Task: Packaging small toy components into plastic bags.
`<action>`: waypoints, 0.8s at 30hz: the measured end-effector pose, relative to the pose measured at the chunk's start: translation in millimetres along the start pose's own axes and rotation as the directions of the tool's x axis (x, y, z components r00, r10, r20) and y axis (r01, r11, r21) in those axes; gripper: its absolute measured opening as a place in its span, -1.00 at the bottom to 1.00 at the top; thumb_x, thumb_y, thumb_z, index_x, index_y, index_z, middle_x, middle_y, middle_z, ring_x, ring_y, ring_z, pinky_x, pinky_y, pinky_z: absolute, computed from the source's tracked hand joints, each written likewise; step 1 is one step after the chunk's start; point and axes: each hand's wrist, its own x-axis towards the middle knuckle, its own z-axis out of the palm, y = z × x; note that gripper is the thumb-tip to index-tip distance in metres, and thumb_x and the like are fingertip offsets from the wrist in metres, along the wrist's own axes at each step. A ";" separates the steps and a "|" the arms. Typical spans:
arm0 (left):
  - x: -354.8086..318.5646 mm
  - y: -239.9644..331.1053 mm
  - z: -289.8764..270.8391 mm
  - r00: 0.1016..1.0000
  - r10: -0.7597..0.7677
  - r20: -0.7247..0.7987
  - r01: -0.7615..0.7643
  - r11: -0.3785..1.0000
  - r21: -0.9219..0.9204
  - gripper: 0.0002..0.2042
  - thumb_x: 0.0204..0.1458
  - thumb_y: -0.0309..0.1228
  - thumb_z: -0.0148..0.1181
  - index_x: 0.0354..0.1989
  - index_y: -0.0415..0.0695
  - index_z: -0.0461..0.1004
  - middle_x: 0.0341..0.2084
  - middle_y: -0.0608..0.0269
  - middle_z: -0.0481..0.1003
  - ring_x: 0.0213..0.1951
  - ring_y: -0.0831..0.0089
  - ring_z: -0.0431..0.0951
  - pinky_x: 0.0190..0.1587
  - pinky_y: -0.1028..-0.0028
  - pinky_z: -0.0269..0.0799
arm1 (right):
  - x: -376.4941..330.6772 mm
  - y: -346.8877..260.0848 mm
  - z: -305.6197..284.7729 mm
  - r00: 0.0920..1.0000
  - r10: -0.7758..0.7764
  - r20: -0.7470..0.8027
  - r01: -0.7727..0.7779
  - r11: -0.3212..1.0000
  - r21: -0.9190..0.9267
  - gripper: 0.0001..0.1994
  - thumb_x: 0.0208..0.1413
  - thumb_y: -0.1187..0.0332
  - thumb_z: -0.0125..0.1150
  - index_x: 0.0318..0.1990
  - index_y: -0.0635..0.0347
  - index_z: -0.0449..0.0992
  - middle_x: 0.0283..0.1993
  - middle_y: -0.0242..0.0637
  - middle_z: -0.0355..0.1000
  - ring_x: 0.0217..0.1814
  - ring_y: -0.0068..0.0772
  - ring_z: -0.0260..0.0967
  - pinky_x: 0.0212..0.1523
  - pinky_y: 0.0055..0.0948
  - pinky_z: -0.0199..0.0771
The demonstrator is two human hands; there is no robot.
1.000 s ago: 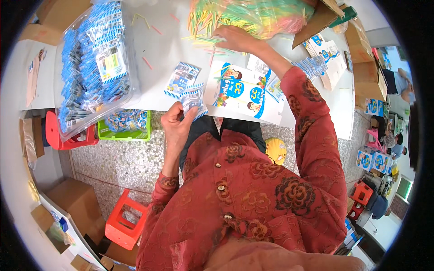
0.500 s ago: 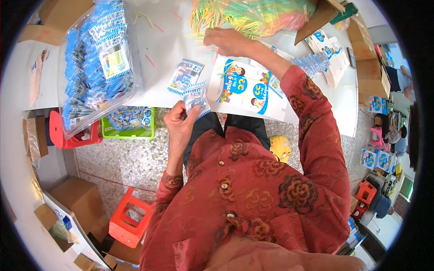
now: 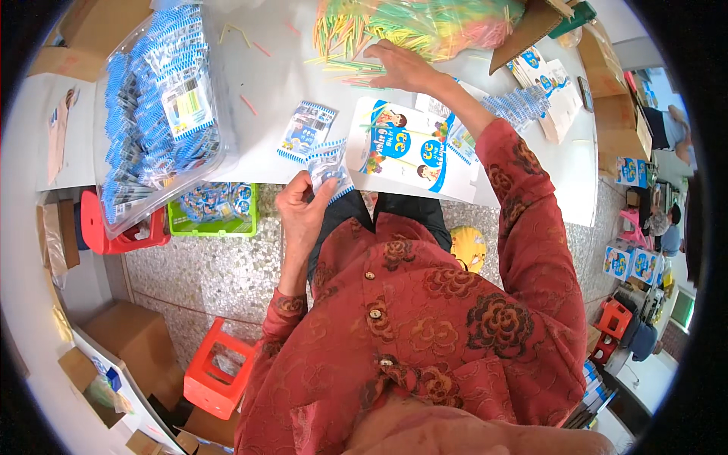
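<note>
A small blue-and-white packet is pinched between the thumb and fingers of my left hand at the table's front edge. A similar packet lies flat just beyond it. My right hand reaches across to a spread of thin yellow, green and pink plastic straws. Its fingers are apart, with loose straws beside the fingertips and none plainly gripped. Between me and that hand lie printed white-and-blue cardboard sheets, with a few straws on top.
A clear plastic tub heaped with blue packets stands at the left. A plastic bag of straws lies at the back, next to a cardboard flap. Packet strips lie at the right. Below are a green crate and red stools.
My right hand has shifted slightly right and its fingers have spread from a closer bunch, leaving loose straws visible at its left. My left hand keeps the packet in place.
</note>
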 end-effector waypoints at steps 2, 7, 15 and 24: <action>0.0 0.2 0.4 1.000 0.008 0.010 -0.008 1.000 0.011 -0.90 -0.07 -0.56 0.22 -0.55 -0.24 0.43 -0.66 0.57 0.27 -0.57 0.81 0.12 -0.55 0.72 0.00 | -1.7 -2.2 -1.1 0.997 -0.006 -0.075 0.007 1.000 0.012 -0.51 -0.21 0.27 0.24 -0.04 0.21 0.35 -0.07 -0.15 0.31 -0.06 -0.12 0.34 -0.12 -0.24 0.39; -1.2 -4.7 -0.8 1.000 0.004 0.017 -0.004 1.000 0.003 -0.86 -0.07 -0.56 0.22 -0.59 -0.23 0.39 -0.67 0.60 0.23 -0.57 0.80 0.10 -0.55 0.71 -0.02 | 6.9 -24.4 -13.5 0.987 -0.037 0.158 0.042 0.999 -0.030 -0.55 -0.22 0.39 0.22 -0.08 0.32 0.36 -0.08 -0.07 0.33 -0.07 -0.05 0.36 -0.12 -0.24 0.41; -2.0 5.7 5.3 1.000 -0.005 0.029 0.006 0.999 -0.039 -0.91 -0.04 -0.57 0.20 -0.52 -0.24 0.42 -0.61 0.56 0.31 -0.54 0.80 0.15 -0.50 0.72 0.05 | 29.2 -48.3 1.2 0.970 -0.044 0.239 0.121 0.941 -0.316 -0.85 -0.21 0.58 0.13 -0.38 0.31 0.52 -0.37 -0.11 0.46 -0.25 -0.12 0.46 -0.31 -0.26 0.49; -3.7 0.4 -0.2 0.999 0.006 0.050 -0.003 0.999 -0.054 -0.96 -0.03 -0.56 0.19 -0.44 -0.26 0.47 -0.55 0.54 0.38 -0.50 0.80 0.21 -0.45 0.73 0.11 | 20.7 -68.6 15.9 0.977 -0.036 0.209 0.119 0.910 -0.397 -0.86 -0.23 0.59 0.16 -0.42 0.25 0.54 -0.37 -0.17 0.47 -0.24 -0.17 0.47 -0.30 -0.30 0.49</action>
